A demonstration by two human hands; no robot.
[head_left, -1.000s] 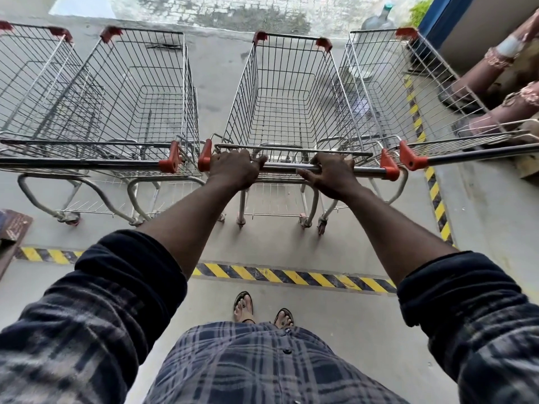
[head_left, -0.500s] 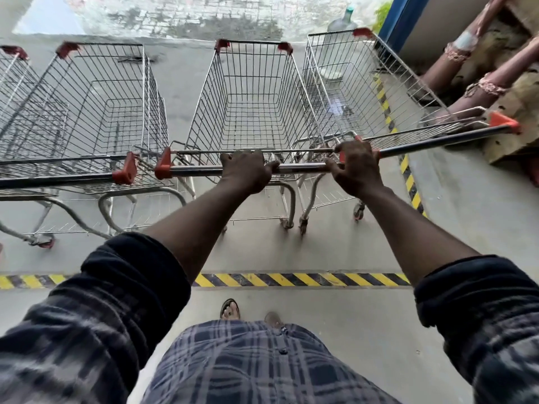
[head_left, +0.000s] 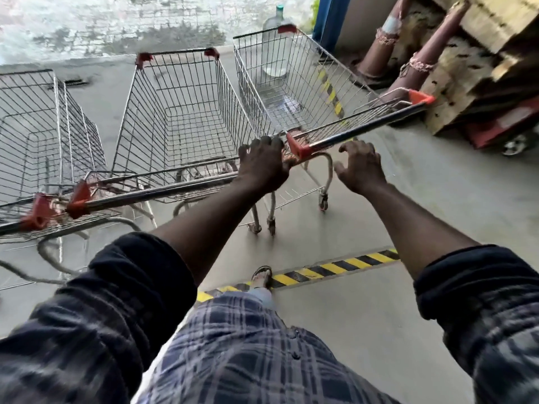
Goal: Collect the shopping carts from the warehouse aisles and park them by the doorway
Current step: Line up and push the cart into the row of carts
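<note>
silver carts (head_left: 186, 118), yellow-black floor stripe (head_left: 335, 268)

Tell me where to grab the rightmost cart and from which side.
Best take its handle bar from the near side, palm over the top. The round bar runs crosswise at the near end and is bare between its orange caps.

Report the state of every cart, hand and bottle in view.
Left cart, upright, empty.
Middle cart, upright, empty, handle gripped.
Right cart, upright, not gripped.
Left hand, fingers curled over the middle cart's handle.
Right hand, open, holding nothing.
Bottle, upright, capped.
</note>
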